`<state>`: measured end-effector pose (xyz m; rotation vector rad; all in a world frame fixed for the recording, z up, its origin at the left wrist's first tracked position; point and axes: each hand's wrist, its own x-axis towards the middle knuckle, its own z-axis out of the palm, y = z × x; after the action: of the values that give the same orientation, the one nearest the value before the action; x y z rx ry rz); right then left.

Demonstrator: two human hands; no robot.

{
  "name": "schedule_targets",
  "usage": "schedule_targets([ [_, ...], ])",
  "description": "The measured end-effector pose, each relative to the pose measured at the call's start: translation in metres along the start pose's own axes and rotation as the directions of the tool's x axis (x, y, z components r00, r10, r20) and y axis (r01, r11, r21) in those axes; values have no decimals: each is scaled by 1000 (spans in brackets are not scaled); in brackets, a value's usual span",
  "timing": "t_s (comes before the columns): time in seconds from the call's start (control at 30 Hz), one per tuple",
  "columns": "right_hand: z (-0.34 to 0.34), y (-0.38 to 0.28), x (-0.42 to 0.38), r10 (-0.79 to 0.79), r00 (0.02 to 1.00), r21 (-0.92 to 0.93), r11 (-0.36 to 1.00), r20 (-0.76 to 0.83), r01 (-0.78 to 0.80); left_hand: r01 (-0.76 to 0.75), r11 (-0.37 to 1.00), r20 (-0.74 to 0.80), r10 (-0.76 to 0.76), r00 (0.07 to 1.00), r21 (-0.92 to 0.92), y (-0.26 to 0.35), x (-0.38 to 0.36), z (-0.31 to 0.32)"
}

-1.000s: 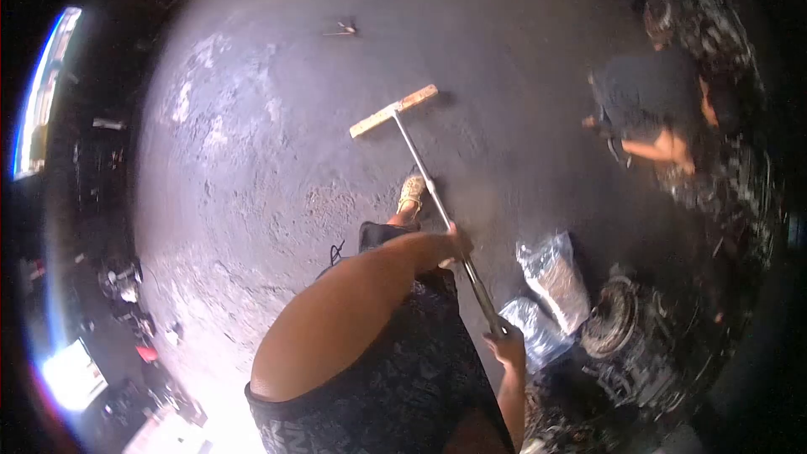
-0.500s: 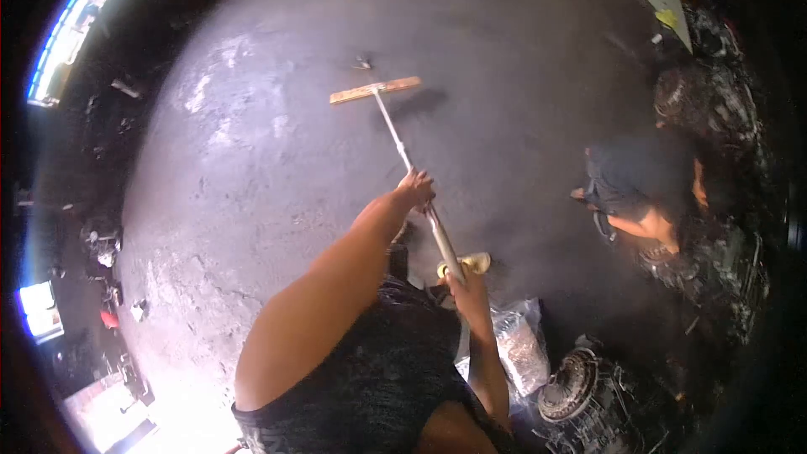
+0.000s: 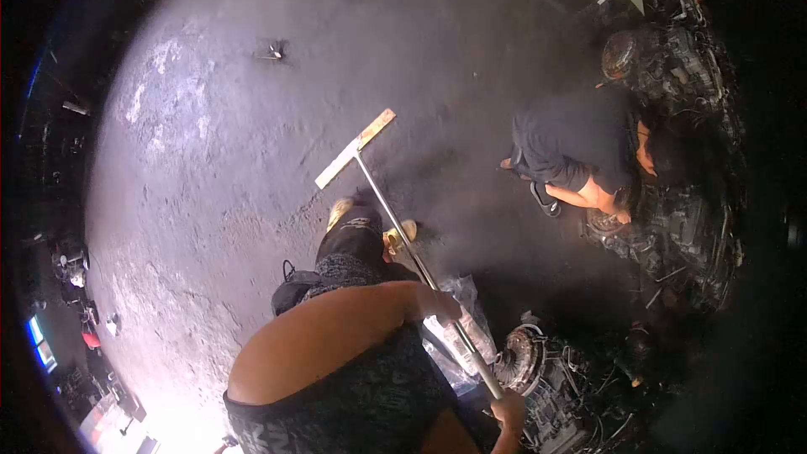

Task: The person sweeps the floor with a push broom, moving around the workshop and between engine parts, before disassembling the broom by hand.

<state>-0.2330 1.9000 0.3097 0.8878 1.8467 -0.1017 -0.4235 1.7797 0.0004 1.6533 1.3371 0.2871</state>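
A push broom [image 3: 356, 149] with a narrow, light wooden head and a long metal pole slants across the view. Its bristles, if any, do not show. My left hand [image 3: 439, 306] is closed around the pole partway up, the arm crossing in front of my body. At the pole's near end, my right hand [image 3: 508, 410] grips it. The broom head is over the floor, just ahead of my yellowish shoes [image 3: 340, 212]. A small dark clump of debris [image 3: 274, 52] lies on the floor farther off.
A person in dark clothes [image 3: 572, 139] bends at the right over greasy machine parts [image 3: 685, 227]. Close to my right are a round-faced metal unit [image 3: 521, 357] and a clear plastic bag [image 3: 462, 287]. Grey, rough floor [image 3: 210, 202] spreads ahead and left.
The broom head has come back toward my feet and turned on a slant. Both hands have drawn back and right with the pole. My view has shifted rightward.
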Motion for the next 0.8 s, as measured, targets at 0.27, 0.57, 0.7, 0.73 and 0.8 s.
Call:
schedule_targets([
  [0.27,-89,33,67,-144,989,162,976,-29,147,-131,991,-265,119,957,-28,-50,24,-81],
  [0.57,-255,-215,179,-444,894,168,879,-52,447,687,723,-346,-665,662,-76,-263,-141,-149],
  [0.7,-208,-359,255,-866,400,244,336,-301,910,903,426,-250,-882,400,-59,-325,-250,-182],
  [0.73,-234,-380,224,-845,467,182,432,-261,883,927,371,-207,-912,355,-46,-329,-270,-189],
  [0.8,-271,-371,209,-837,509,223,466,-201,856,935,353,-185,-921,342,-29,-321,-295,-214],
])
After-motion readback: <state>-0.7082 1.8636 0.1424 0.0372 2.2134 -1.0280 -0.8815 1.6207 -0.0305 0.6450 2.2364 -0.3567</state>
